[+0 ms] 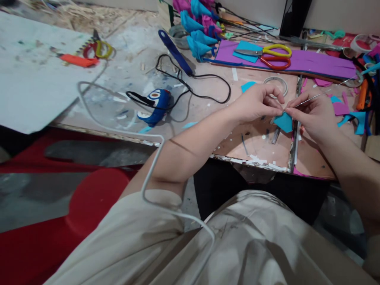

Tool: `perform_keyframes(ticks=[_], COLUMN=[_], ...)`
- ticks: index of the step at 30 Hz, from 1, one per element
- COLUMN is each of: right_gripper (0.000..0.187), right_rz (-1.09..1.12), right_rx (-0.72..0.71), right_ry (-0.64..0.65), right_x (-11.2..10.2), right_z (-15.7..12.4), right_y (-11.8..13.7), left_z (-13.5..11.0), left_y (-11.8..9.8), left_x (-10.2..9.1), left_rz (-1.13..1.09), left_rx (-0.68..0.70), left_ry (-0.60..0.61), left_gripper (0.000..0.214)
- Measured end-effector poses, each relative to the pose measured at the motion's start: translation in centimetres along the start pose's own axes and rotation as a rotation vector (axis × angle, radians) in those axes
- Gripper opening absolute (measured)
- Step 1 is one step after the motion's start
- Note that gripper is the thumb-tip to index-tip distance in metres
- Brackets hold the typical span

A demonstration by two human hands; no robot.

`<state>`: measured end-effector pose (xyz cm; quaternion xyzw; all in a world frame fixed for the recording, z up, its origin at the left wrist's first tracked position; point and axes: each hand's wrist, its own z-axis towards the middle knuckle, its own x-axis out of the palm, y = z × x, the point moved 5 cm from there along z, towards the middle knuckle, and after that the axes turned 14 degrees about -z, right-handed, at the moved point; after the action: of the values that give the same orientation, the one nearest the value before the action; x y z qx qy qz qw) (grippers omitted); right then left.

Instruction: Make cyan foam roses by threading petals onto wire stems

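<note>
My left hand [257, 103] and my right hand [313, 114] meet over the worktable, fingertips pinched together. Between them hangs a small teal foam piece [284, 122]. A thin metal wire [322, 94] runs from the pinch up and to the right past my right hand. Both hands grip the piece where it meets the wire. A roll of clear tape [276, 84] lies just beyond my left hand.
A blue glue gun [156, 106] with a black cord lies left of my hands. Yellow-and-red scissors [268, 55] rest on purple foam sheets [308, 62]. Teal and pink foam flowers [198, 27] are piled at the back. Red pliers [96, 48] lie far left. A white cable [151, 166] crosses my lap.
</note>
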<state>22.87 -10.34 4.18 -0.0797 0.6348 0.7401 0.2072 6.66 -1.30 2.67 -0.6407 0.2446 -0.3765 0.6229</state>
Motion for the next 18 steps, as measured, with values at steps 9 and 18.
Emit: perform_keyframes(ticks=[9, 18], right_gripper=[0.044, 0.048], right_rz=[0.021, -0.051], right_rx=[-0.018, 0.037], right_ry=[-0.015, -0.03], right_x=[0.15, -0.35], right_z=[-0.16, 0.6], right_y=[-0.07, 0.18], left_z=[-0.28, -0.23], left_y=[-0.78, -0.79], left_x=[0.46, 0.21], left_rz=[0.087, 0.173], left_rx=[0.055, 0.115], left_ry=[0.08, 0.066], left_gripper=[0.031, 0.027])
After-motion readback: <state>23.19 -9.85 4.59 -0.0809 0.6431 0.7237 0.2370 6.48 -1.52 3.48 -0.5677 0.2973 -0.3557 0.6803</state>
